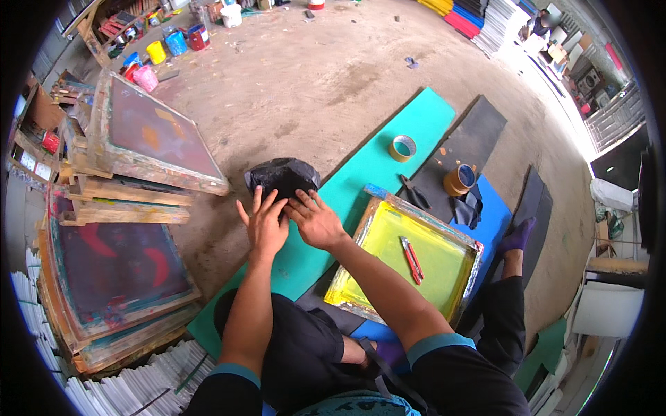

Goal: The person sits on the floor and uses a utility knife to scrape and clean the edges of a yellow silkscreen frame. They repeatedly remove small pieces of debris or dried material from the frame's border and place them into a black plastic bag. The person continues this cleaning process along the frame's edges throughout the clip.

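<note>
A black plastic bag (281,172), its top gathered into a rounded opening, stands on the floor just past the left side of a long green foam sheet (326,232). My left hand (265,220) pinches its near edge, the outer finger sticking out to the side. Beside it, my right hand (313,218) has its fingers together on the same edge, and the two hands almost meet. What lies inside the bag is hidden. To the right, a wooden screen-printing frame (347,283) smeared with yellow ink carries a red utility knife (411,260) on its mesh.
Tape rolls (402,148) sit on the green sheet and on a dark sheet (479,132), near black scissors (415,193). Stacked printing frames (125,270) crowd the left. Paint buckets (177,43) stand at the far left. Another person (540,26) is at the far right.
</note>
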Action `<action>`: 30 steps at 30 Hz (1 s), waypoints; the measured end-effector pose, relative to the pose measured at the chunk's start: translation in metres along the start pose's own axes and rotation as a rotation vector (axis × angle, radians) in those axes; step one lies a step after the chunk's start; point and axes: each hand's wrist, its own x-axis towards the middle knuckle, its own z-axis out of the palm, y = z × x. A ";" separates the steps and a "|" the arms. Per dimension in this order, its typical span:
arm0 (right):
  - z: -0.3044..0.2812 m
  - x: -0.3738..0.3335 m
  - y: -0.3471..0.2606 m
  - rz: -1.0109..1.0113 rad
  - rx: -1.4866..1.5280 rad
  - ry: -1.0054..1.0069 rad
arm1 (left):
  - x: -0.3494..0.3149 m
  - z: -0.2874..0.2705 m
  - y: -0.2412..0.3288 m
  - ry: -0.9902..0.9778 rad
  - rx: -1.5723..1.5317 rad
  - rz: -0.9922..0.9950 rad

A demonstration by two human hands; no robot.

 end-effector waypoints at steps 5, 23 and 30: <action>-0.063 -0.071 -0.016 0.216 0.134 0.088 | 0.000 -0.003 0.008 0.253 -0.163 0.188; -0.107 -0.300 0.020 1.209 0.015 0.036 | -0.114 0.052 0.133 -0.579 -0.061 -0.039; -0.137 -0.274 0.059 1.318 0.577 0.487 | -0.129 0.057 0.132 -0.637 -0.112 -0.033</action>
